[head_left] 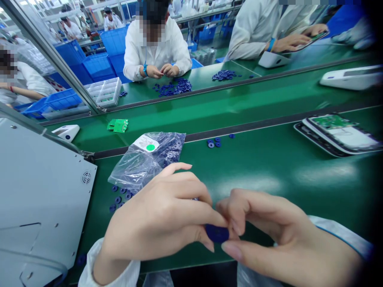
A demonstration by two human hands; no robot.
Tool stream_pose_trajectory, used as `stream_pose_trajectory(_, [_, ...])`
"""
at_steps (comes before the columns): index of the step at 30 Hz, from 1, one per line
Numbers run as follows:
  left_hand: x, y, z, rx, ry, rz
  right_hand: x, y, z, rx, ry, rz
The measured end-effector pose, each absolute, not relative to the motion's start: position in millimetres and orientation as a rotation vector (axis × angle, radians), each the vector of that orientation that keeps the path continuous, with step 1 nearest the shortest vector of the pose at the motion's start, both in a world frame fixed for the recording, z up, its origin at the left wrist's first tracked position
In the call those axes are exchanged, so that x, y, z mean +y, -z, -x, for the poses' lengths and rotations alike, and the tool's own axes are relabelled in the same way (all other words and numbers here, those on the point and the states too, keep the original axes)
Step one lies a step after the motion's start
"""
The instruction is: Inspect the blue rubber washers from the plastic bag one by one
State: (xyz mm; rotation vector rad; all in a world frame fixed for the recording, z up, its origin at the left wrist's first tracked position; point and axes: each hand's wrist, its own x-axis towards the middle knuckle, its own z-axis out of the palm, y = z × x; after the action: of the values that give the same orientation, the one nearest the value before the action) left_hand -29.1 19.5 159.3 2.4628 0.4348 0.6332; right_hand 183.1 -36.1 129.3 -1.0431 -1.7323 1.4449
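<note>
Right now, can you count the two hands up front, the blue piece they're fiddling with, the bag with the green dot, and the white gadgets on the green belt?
Hands: 2 (left hand, right hand)
Blue piece: 1
Bag: 1
Gadgets on the green belt: 2 (left gadget, right gadget)
Total: 6

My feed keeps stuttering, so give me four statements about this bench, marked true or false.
1. The left hand holds a dark blue piece, the right hand close beside it. True.
2. A label with a green dot is on the plastic bag. True.
3. The bag lies right of both hands. False: it lies beyond the left hand.
4. Only blue parts and the bag lie on the near bench. False: an opened device with a circuit board lies there too.
</note>
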Motion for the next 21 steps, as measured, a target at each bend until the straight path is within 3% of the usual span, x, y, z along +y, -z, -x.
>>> stream_pose_trajectory(14, [27.9,-155.5,26.0,0.491,-0.737,-2.292,-23.3,-124.2,-176.3,-1.371,-1.757,0.826])
stream_pose_trajectory(21, [31.2,-150.4,24.1,0.492,-0.829,-2.188,-31.7,-123.5,-173.8,-1.399,-1.723,0.844])
